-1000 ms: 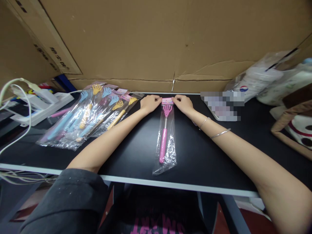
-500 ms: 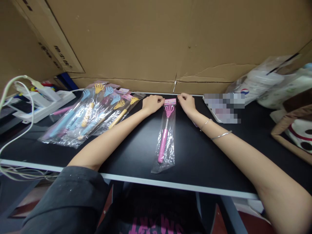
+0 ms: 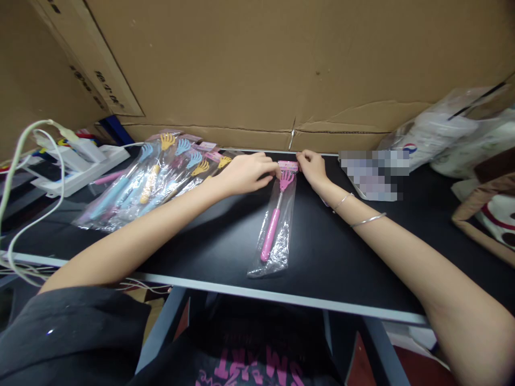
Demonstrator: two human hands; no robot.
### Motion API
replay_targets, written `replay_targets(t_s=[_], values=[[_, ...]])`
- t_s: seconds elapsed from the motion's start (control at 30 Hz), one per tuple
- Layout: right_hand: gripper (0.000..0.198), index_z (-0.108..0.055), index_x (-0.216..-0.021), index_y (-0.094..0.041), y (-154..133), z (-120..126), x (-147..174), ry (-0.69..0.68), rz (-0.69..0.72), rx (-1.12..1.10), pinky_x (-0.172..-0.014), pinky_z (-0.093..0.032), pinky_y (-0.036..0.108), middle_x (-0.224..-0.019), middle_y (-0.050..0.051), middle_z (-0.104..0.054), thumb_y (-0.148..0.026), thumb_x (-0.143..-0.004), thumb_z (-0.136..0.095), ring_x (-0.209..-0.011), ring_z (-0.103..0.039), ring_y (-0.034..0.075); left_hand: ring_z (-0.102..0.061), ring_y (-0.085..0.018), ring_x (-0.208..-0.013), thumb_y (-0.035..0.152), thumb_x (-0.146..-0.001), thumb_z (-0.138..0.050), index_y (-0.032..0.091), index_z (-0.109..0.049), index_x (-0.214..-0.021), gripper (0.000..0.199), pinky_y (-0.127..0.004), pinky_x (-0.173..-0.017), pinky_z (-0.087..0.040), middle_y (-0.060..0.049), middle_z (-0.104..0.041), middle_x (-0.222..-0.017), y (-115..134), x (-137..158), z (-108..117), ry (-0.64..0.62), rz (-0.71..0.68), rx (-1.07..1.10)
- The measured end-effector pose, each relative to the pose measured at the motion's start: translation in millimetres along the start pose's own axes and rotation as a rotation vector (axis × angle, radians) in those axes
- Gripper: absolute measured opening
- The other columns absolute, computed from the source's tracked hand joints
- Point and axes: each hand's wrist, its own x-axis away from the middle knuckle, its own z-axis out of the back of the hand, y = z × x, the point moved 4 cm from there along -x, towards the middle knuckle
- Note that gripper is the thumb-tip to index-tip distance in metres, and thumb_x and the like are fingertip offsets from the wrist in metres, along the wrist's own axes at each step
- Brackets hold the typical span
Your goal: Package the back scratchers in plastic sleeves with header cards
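Note:
A pink back scratcher (image 3: 271, 233) in a clear plastic bag lies on the black tabletop, its claw end away from me. A pink header card (image 3: 288, 165) tops the bag. My left hand (image 3: 251, 174) is bent over the card's left edge, fingers curled down in what looks like a pinch at the bag's side. At the opposite corner, my right hand (image 3: 313, 169) is closed, thumb and forefinger pressed together beside the card. The exact contact at both fingertips is too small to see clearly.
Several bagged back scratchers (image 3: 156, 177) with blue and yellow claws are heaped on the left. Behind them stands a white power strip (image 3: 86, 171) with cables. On the right are a blurred flat item (image 3: 370, 177) and a bagged cup (image 3: 438, 134). Cardboard (image 3: 241, 69) walls the back.
My left hand has risen and shifted, its forearm swinging out to the left. The scratcher's top has turned slightly right, closer to my right hand, which stays nearly in place.

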Motion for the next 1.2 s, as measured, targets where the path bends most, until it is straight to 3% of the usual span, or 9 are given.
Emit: replay_targets(t_s=[0.17,0.3,0.43,0.6,0.73,0.93,1.07,1.2], values=[[0.039,-0.043,-0.057,-0.023,1.5,-0.1,-0.4,0.005,0.027,-0.034,-0.068,-0.036,0.03,-0.054,-0.003,-0.046,-0.031,-0.094,-0.052,-0.06,-0.047,0.015,-0.062,-0.018,-0.119,0.02,-0.098,-0.05,0.026,-0.067,-0.125,0.033,-0.032,-0.1,-0.045,-0.003,-0.072,-0.13,34.7,46.5,-2.0,0.034,-0.333,-0.198],[0.035,-0.048,-0.06,-0.023,-1.0,2.1,1.9,0.037,0.06,-0.067,-0.067,-0.036,0.03,-0.054,-0.003,-0.049,-0.032,-0.094,-0.051,-0.058,-0.048,0.015,-0.058,-0.017,-0.131,0.013,-0.1,-0.048,0.03,-0.058,-0.14,0.044,-0.035,-0.112,-0.039,0.0,-0.065,-0.142,48.4,69.4,-3.8,0.097,-0.457,-0.32],[0.033,-0.048,-0.061,-0.023,-4.8,3.2,3.6,0.033,0.085,-0.077,-0.067,-0.037,0.03,-0.054,-0.003,-0.05,-0.032,-0.093,-0.051,-0.058,-0.048,0.015,-0.059,-0.015,-0.13,0.01,-0.1,-0.048,0.029,-0.06,-0.136,0.042,-0.034,-0.113,-0.039,0.001,-0.065,-0.142,59.3,66.4,-2.9,0.128,-0.551,-0.381],[0.036,-0.046,-0.059,-0.023,-5.7,1.5,3.7,0.025,0.087,-0.055,-0.066,-0.037,0.03,-0.052,-0.003,-0.048,-0.032,-0.092,-0.053,-0.056,-0.047,0.014,-0.066,-0.011,-0.109,0.012,-0.103,-0.041,0.025,-0.067,-0.112,0.031,-0.027,-0.1,-0.044,0.002,-0.075,-0.119,71.4,49.2,-8.7,0.151,-0.606,-0.373],[0.034,-0.046,-0.059,-0.023,-6.5,0.1,4.4,0.017,0.105,-0.035,-0.067,-0.038,0.03,-0.053,-0.003,-0.048,-0.033,-0.091,-0.053,-0.058,-0.047,0.014,-0.066,-0.009,-0.096,0.015,-0.104,-0.04,0.027,-0.065,-0.104,0.027,-0.025,-0.087,-0.045,0.002,-0.076,-0.11,73.3,47.7,-8.4,0.131,-0.582,-0.304],[0.034,-0.046,-0.06,-0.024,-10.4,0.4,6.7,-0.022,0.102,-0.022,-0.067,-0.037,0.03,-0.052,-0.003,-0.048,-0.034,-0.092,-0.051,-0.057,-0.048,0.015,-0.067,-0.01,-0.106,0.02,-0.105,-0.037,0.031,-0.068,-0.103,0.033,-0.026,-0.093,-0.047,0.003,-0.076,-0.119,48.6,73.5,10.2,-0.012,-0.435,-0.238],[0.034,-0.046,-0.06,-0.023,-13.3,1.3,8.3,-0.028,0.105,0.01,-0.068,-0.037,0.03,-0.052,-0.002,-0.049,-0.033,-0.091,-0.052,-0.057,-0.049,0.015,-0.067,-0.014,-0.115,0.027,-0.104,-0.041,0.033,-0.072,-0.104,0.032,-0.032,-0.097,-0.05,0.003,-0.076,-0.122,11.0,103.9,38.8,0.086,-0.166,-0.182],[0.034,-0.047,-0.059,-0.023,-17.2,0.4,11.3,-0.074,0.113,0.04,-0.069,-0.037,0.03,-0.052,-0.002,-0.051,-0.032,-0.091,-0.053,-0.058,-0.051,0.015,-0.066,-0.019,-0.113,0.037,-0.104,-0.04,0.033,-0.074,-0.101,0.034,-0.039,-0.098,-0.052,0.003,-0.077,-0.12,-37.4,142.1,70.3,0.271,0.162,-0.165]])
